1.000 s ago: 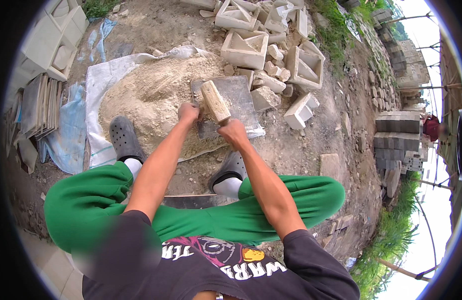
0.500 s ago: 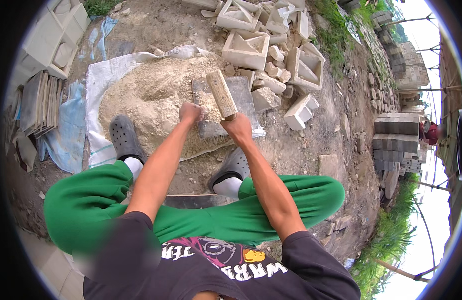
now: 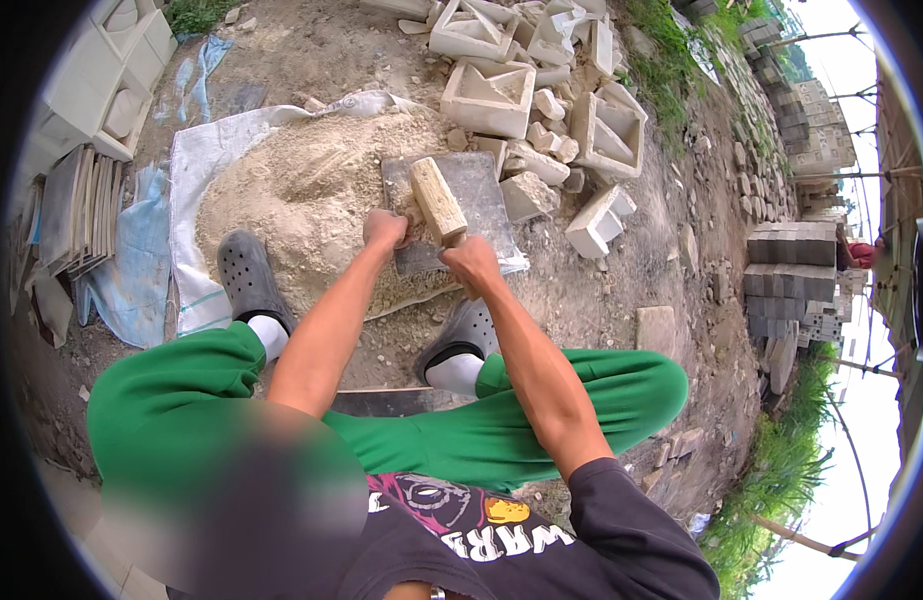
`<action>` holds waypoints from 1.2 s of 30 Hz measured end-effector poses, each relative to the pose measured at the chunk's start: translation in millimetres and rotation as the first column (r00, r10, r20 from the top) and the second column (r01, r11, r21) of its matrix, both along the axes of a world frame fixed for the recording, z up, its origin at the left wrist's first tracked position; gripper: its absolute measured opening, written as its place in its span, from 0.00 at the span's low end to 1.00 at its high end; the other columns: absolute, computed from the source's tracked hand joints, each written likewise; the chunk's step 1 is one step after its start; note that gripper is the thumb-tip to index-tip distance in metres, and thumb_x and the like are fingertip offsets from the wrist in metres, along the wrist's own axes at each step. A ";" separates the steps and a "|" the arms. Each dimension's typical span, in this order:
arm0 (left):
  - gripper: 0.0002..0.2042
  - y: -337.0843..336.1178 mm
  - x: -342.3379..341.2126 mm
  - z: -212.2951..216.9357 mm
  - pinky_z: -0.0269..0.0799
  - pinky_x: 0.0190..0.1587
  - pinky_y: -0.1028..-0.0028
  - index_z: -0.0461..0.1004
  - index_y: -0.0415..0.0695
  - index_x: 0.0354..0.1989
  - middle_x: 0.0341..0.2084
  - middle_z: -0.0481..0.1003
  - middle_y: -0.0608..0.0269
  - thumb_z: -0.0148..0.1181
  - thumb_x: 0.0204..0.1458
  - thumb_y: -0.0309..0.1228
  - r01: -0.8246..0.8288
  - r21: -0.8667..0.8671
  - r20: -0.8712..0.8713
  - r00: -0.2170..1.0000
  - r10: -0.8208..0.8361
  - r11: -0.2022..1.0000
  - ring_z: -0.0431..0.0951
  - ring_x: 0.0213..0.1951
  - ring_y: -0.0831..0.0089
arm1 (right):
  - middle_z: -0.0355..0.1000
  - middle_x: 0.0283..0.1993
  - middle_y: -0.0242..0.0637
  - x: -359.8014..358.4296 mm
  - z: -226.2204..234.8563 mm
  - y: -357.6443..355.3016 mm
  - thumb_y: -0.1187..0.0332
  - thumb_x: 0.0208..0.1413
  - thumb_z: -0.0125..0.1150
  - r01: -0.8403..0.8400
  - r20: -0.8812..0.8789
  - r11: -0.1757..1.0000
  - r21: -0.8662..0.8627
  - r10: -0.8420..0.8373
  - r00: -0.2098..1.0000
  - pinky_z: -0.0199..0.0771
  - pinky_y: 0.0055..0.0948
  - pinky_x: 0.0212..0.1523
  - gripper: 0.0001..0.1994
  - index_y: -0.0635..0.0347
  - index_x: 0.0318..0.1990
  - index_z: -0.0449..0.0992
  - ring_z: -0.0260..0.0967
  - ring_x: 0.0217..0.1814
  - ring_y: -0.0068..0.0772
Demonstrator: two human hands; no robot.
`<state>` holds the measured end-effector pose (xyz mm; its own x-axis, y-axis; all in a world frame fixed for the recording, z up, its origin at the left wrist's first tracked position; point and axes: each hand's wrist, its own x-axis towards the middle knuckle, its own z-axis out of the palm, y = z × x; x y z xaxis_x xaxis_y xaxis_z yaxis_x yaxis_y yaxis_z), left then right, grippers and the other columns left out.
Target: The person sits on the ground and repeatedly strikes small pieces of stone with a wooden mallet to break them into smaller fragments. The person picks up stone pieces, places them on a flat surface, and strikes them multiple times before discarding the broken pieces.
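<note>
My right hand (image 3: 472,262) is wrapped round the short handle of a wooden mallet (image 3: 438,200), whose thick, pale, worn head hangs over a dark flat slab (image 3: 482,180). At the slab's left edge, my left hand (image 3: 385,230) is closed, its fingers curled in. What it grips, if anything, is hidden. Pale crumbled rubble (image 3: 302,180) lies heaped beside this hand on a white woven sheet (image 3: 190,215), partly against the slab.
Broken cream-coloured hollow blocks (image 3: 490,95) pile up beyond the slab. Thin boards (image 3: 82,215) lean at the left by a blue sheet (image 3: 137,255). My grey clogs (image 3: 250,275) flank the heap. Grey blocks (image 3: 792,265) are stacked at the right, with a person in red (image 3: 862,256) behind them.
The mallet head has come down slightly toward me. My left hand has shifted a little right along the slab's edge, and fewer pale crumbs show on the slab.
</note>
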<state>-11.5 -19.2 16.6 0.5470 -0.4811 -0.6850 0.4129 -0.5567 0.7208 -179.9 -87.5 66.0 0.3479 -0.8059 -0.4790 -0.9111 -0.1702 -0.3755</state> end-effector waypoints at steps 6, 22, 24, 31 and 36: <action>0.13 1.6 6.9 -7.3 0.70 0.20 0.72 0.81 0.39 0.19 0.15 0.78 0.61 0.64 0.54 0.31 0.173 0.058 0.118 0.977 -0.179 0.983 0.78 0.18 0.74 | 0.78 0.34 0.60 10.5 33.1 9.7 0.59 0.41 0.66 0.155 0.356 0.981 0.114 -0.186 0.916 0.76 0.47 0.40 0.18 0.63 0.37 0.84 0.79 0.40 0.58; 0.08 4.1 14.9 -23.9 0.73 0.28 0.68 0.84 0.43 0.23 0.18 0.80 0.59 0.70 0.46 0.35 0.237 0.198 0.263 0.922 -0.285 0.951 0.80 0.21 0.68 | 0.79 0.36 0.56 9.6 24.9 -14.1 0.59 0.41 0.64 0.057 -0.002 0.979 0.196 -0.058 0.998 0.77 0.45 0.45 0.18 0.65 0.36 0.83 0.79 0.43 0.57; 0.08 3.8 19.7 -31.8 0.73 0.29 0.68 0.84 0.43 0.24 0.18 0.80 0.59 0.69 0.44 0.35 0.232 0.106 0.188 0.950 -0.248 0.967 0.81 0.23 0.67 | 0.79 0.32 0.55 6.0 23.4 -0.5 0.58 0.42 0.64 0.077 0.275 0.989 0.123 -0.109 0.955 0.77 0.45 0.41 0.18 0.65 0.35 0.83 0.79 0.39 0.58; 0.10 -3.7 25.3 -21.9 0.74 0.30 0.69 0.85 0.44 0.25 0.17 0.80 0.61 0.70 0.43 0.38 0.305 0.219 0.302 0.882 -0.362 0.927 0.81 0.23 0.67 | 0.78 0.23 0.49 0.3 16.7 -10.5 0.57 0.42 0.67 0.019 0.061 0.970 0.242 -0.035 0.998 0.79 0.35 0.30 0.20 0.74 0.24 0.80 0.79 0.24 0.40; 0.08 -9.5 30.3 -15.6 0.76 0.32 0.68 0.86 0.48 0.26 0.19 0.81 0.61 0.67 0.46 0.39 0.425 0.224 0.362 0.800 -0.479 0.877 0.82 0.23 0.66 | 0.78 0.24 0.50 -10.5 33.1 -9.8 0.58 0.41 0.67 0.120 0.117 0.963 0.241 -0.152 0.981 0.79 0.38 0.32 0.20 0.74 0.28 0.80 0.80 0.26 0.44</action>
<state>18.8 -28.7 1.0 0.5241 -0.6667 -0.5299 -0.2124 -0.7049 0.6767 -190.4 -97.3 99.1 0.3163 -0.7228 -0.6145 -0.8584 0.0577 -0.5097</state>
